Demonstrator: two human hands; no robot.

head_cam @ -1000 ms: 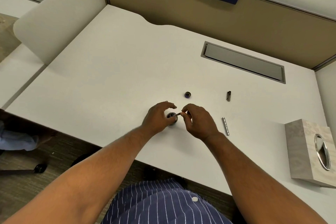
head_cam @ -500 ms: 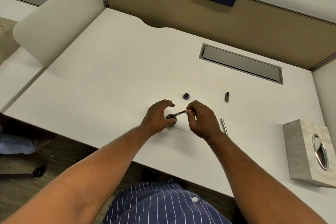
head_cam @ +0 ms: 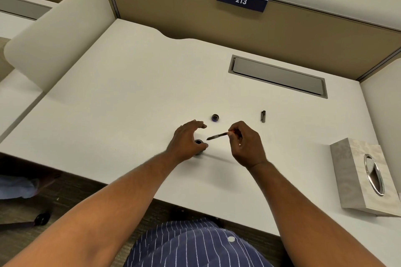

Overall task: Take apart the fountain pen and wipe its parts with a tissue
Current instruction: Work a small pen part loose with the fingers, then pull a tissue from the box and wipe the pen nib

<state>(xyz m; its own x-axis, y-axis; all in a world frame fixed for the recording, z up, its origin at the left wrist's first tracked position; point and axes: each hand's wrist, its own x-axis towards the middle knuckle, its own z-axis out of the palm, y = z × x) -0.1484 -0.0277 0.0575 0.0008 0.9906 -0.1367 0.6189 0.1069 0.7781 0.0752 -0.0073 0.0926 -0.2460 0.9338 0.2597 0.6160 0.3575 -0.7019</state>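
Observation:
My left hand (head_cam: 184, 141) is wrapped around a small dark ink bottle (head_cam: 198, 142) standing on the white desk (head_cam: 130, 97) near its front edge. My right hand (head_cam: 247, 146) pinches the rear end of a thin pen part (head_cam: 217, 136), its dark tip pointing left and slightly down, just right of the bottle's mouth and clear of it. The bottle's round cap (head_cam: 215, 117) lies just behind my hands. A short dark pen cap (head_cam: 263, 116) lies further right.
A grey tissue box (head_cam: 351, 171) with an oval metal opening sits at the desk's right front. A recessed grey cable slot (head_cam: 277, 77) runs along the back right. Tan partition walls enclose the desk behind and at the sides.
My right hand has drawn the pen part up and to the right, away from the bottle's mouth. My left hand stays on the bottle. The metal barrel seen earlier is now hidden behind my right hand.

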